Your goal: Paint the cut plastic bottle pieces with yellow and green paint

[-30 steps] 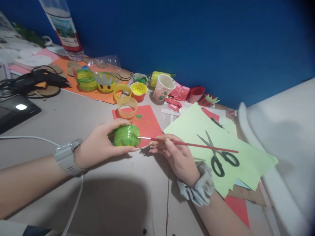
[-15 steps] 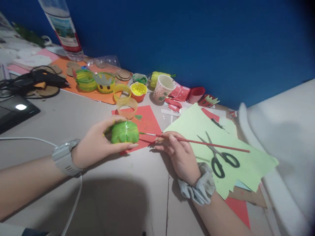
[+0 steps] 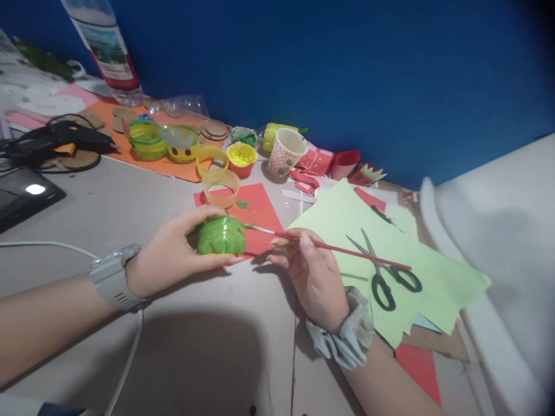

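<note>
My left hand [image 3: 167, 251] grips a green-painted plastic bottle bottom [image 3: 222, 236], thumb and fingers on opposite sides of it. Some yellow shows near its lower edge and on my fingertips. Pinched in my right hand [image 3: 314, 268] is a thin red paintbrush [image 3: 347, 251], its green tip at the right side of the bottle piece. Beneath and behind them lies a red paper sheet [image 3: 262, 216] with a green smear. Two yellowish plastic rings [image 3: 221, 190] stand just beyond my left fingers.
A cup of yellow paint [image 3: 241, 157], a green paint cup [image 3: 244, 136] and a patterned paper cup [image 3: 287, 153] stand behind. Scissors [image 3: 381, 274] lie on light green paper [image 3: 437, 277] at right. A glue gun [image 3: 82, 137] and a tall bottle [image 3: 106, 55] are at left.
My right hand and the paintbrush have moved slightly left, bringing the brush tip up to the bottle piece. My left hand keeps its grip with hardly any movement.
</note>
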### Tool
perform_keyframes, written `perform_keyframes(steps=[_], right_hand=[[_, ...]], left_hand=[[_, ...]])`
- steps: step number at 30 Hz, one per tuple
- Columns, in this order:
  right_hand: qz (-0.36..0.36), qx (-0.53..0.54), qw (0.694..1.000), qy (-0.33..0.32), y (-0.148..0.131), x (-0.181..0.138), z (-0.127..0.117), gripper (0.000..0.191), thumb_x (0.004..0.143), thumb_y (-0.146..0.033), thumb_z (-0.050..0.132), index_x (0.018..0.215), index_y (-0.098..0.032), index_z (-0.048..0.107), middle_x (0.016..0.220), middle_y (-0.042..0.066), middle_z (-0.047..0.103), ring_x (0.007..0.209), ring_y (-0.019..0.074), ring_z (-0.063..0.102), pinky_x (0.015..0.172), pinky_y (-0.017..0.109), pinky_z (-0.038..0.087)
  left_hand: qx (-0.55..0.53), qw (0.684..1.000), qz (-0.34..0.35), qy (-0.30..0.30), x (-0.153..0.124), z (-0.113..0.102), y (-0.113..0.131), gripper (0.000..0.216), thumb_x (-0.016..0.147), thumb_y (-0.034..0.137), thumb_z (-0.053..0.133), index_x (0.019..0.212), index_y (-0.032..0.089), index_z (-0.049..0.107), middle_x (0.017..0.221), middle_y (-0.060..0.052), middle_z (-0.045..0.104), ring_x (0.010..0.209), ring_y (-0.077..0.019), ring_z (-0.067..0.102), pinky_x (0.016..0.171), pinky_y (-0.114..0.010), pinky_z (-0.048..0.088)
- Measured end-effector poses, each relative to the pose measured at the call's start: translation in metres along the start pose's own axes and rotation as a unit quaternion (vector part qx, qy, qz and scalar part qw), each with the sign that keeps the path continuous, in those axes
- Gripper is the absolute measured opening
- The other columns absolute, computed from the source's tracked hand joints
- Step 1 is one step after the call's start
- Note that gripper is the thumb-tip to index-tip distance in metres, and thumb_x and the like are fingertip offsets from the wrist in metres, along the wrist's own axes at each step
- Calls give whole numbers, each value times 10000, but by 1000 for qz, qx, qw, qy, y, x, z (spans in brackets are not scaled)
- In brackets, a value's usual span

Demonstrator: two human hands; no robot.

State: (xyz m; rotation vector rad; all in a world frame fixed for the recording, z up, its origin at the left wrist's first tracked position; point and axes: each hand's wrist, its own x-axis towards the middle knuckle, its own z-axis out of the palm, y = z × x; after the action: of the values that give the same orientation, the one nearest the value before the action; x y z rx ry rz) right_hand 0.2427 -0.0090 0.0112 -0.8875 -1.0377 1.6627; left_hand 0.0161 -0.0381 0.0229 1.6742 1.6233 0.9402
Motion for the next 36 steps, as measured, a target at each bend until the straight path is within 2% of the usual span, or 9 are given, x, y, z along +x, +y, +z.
perform_keyframes(steps=[4, 7, 13, 19, 22, 25, 29, 31, 36], right_hand=[[21, -29, 999, -3, 1, 0, -1, 195, 913, -384, 628, 895, -200, 691, 820, 34, 737, 785, 150, 720, 736, 273, 627], [4, -11, 1000, 15, 1, -1, -2, 203, 932, -378, 603, 886, -203, 695, 816, 25, 738, 746, 129, 718, 695, 229, 619], [21, -37, 999, -12, 1, 0, -3, 198, 918, -384, 627, 905, -202, 704, 820, 30, 742, 800, 138, 722, 728, 234, 616], [-32, -1, 999, 7, -1, -3, 1, 185, 946, -356, 594, 900, -229, 721, 855, 12, 750, 802, 117, 723, 708, 199, 611], [-20, -10, 1000, -15, 2, -4, 2, 181, 939, -366, 603, 923, -232, 724, 869, 15, 751, 846, 128, 726, 733, 208, 611], [5, -46, 999, -14, 5, -1, -3, 186, 937, -363, 609, 907, -215, 718, 822, 20, 751, 811, 128, 729, 752, 212, 604], [-35, -17, 999, 18, 3, 0, -5, 181, 945, -355, 596, 905, -228, 719, 825, 10, 753, 814, 116, 725, 748, 187, 588], [-41, -1, 999, 5, 2, -1, -2, 181, 948, -362, 591, 919, -240, 722, 848, 3, 755, 830, 108, 723, 761, 180, 582], [-20, -75, 997, -20, 6, -3, 0, 197, 934, -379, 607, 907, -213, 710, 840, 20, 752, 807, 119, 718, 789, 218, 584]], left_hand=[[10, 1000, -13, -6, 0, -1, 2, 660, 658, 607, 762, 1152, 194, 616, 1167, -74, 689, 1059, -294, 655, 975, -422, 537], [-2, 1000, -18, 1, 2, -1, 2, 684, 623, 613, 778, 1136, 189, 621, 1149, -93, 696, 1024, -308, 669, 918, -428, 568], [-3, 1000, -4, -15, 4, 1, -1, 654, 630, 592, 783, 1128, 198, 629, 1135, -97, 701, 1021, -312, 671, 948, -467, 548], [-6, 999, -6, -37, 4, -2, 1, 655, 643, 572, 782, 1153, 196, 616, 1123, -91, 696, 1001, -295, 674, 936, -431, 550], [-7, 999, -2, -51, 3, -2, 2, 602, 662, 537, 780, 1127, 188, 622, 1093, -70, 699, 987, -280, 670, 913, -394, 555], [-12, 999, -12, -39, 3, -2, 1, 625, 640, 536, 794, 1127, 183, 620, 1115, -80, 690, 1001, -288, 662, 944, -422, 538], [-18, 999, -12, -36, 3, -1, 0, 633, 650, 545, 785, 1148, 194, 615, 1133, -70, 683, 1012, -287, 661, 959, -424, 531], [-11, 999, -8, -45, 3, -1, 0, 623, 658, 548, 779, 1144, 192, 619, 1113, -63, 691, 1006, -286, 662, 934, -404, 543], [-21, 999, -9, -37, 3, -1, 2, 636, 617, 574, 791, 1111, 202, 641, 1094, -67, 707, 1000, -292, 665, 923, -383, 553]])
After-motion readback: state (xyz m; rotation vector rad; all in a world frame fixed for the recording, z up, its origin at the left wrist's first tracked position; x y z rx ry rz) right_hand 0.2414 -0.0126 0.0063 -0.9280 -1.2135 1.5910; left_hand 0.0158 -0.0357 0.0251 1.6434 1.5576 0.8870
